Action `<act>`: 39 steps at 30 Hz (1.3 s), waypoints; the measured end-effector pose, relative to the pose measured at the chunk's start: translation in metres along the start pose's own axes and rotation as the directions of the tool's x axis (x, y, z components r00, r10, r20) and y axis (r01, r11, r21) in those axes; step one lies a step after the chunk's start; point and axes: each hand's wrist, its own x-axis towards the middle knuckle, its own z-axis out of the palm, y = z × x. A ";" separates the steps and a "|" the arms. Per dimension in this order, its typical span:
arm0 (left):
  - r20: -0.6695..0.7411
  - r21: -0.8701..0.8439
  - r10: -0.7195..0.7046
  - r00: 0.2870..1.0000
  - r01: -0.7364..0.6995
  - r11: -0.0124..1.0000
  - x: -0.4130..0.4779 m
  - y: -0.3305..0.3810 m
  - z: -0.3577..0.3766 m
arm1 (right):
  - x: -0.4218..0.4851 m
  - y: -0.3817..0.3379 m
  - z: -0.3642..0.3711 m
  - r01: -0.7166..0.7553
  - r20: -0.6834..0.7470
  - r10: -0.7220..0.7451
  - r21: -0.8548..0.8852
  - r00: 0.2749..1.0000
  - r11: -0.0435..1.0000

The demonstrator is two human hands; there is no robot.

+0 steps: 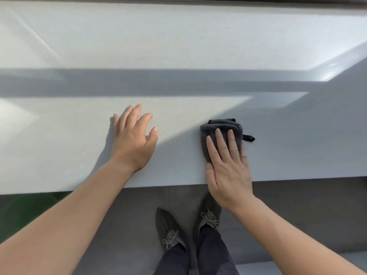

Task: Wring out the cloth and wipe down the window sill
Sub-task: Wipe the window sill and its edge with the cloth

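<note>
**Wipe in hand: slip-off and streak risks**

Left grip [135, 139]: wide, fingers spread flat on the window sill [178, 46], holding nothing. I judge it a brace only. Risk: a bare palm can leave prints on wiped surface. If I lean on it and it skids, my balance goes.

Sill: pale and broad, with sun and shadow bands across it. Risk: the far half lies well apart from the cloth, so it is easy to skip. Glare and shadow could hide missed strips.

Cloth [222, 128]: dark grey, folded into a small pad, on the sill near its front edge, right of centre. Cannot tell how damp it is. If poorly wrung, streaks or drips are likely.

Right grip [228, 171]: flat, fingers straight, pressing down on the cloth and not curled round it. The heel of the hand overhangs the front edge. Risk: with no pinch, a fast stroke could unfold or bunch the pad, or slide it out from under my fingers. A pull towards me could carry it off the edge to the floor [297, 205] by my shoes [170, 231].

Loop [249, 138]: sticks out of the cloth's right side and lies on the sill. Risk: it drags and smears.
</note>
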 end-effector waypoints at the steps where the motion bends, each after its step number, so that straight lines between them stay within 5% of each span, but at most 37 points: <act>1: -0.006 0.000 -0.020 1.000 0.020 1.000 0.001 0.005 0.001 | -0.009 0.001 0.000 0.106 0.016 -0.106 0.005 0.994 0.994; 3: -0.023 -0.001 -0.031 0.999 0.031 1.000 0.002 0.015 0.003 | -0.015 0.022 -0.005 0.299 0.051 -0.299 0.000 0.953 0.954; 5: -0.038 -0.002 0.011 0.999 -0.011 1.000 0.005 0.028 0.008 | -0.001 0.059 -0.010 0.297 0.068 -0.294 -0.031 0.953 0.954; 7: -0.037 -0.009 0.052 0.998 -0.052 0.999 0.011 0.042 0.014 | 0.032 0.094 -0.017 0.079 0.039 -0.077 -0.031 0.996 0.996; 10: -0.005 -0.033 0.067 0.998 -0.067 0.997 0.028 0.064 0.022 | 0.081 0.103 -0.020 -0.243 0.040 0.242 -0.004 0.969 0.970; 12: 0.010 -0.040 0.062 0.998 -0.062 0.997 0.044 0.078 0.027 | 0.087 0.081 -0.016 -0.155 0.014 0.155 -0.007 0.988 0.988; 14: 0.009 -0.034 0.056 0.998 -0.055 0.998 0.062 0.088 0.031 | 0.072 0.063 -0.010 0.115 0.010 -0.115 -0.003 0.993 0.993; 17: 0.030 0.029 0.034 0.999 -0.034 0.999 0.078 0.093 0.040 | 0.071 0.082 -0.015 0.385 0.077 -0.384 0.007 0.920 0.923; 19: 0.032 0.127 0.021 0.999 -0.025 0.992 0.080 0.092 0.046 | 0.107 0.109 -0.020 0.304 0.057 -0.303 -0.020 0.951 0.952; 23: 0.006 0.169 0.015 1.000 -0.016 0.986 0.079 0.092 0.051 | 0.191 0.124 -0.026 -0.147 0.014 0.146 0.020 0.989 0.989; 26: -0.011 0.176 0.022 1.000 -0.020 0.984 0.080 0.093 0.053 | 0.189 0.085 -0.015 0.131 -0.060 -0.129 0.032 0.990 0.991; 29: -0.019 0.190 0.010 1.000 -0.007 0.982 0.079 0.093 0.054 | 0.185 0.091 -0.013 0.437 -0.034 -0.437 0.019 0.899 0.899; 31: -0.018 0.185 0.007 1.000 -0.003 0.983 0.079 0.095 0.054 | 0.214 0.121 -0.023 0.384 0.034 -0.384 0.018 0.923 0.923; 35: -0.011 0.195 -0.014 1.000 0.015 0.981 0.080 0.098 0.052 | 0.275 0.149 -0.039 -0.016 0.054 0.015 0.023 0.998 1.000; 37: -0.003 0.194 -0.025 1.000 0.025 0.981 0.081 0.100 0.051 | 0.275 0.125 -0.037 0.014 0.036 -0.015 0.016 0.999 1.000; 39: 0.009 0.182 -0.029 1.000 0.027 0.983 0.081 0.102 0.048 | 0.258 0.102 -0.031 0.251 0.080 -0.253 0.037 0.964 0.967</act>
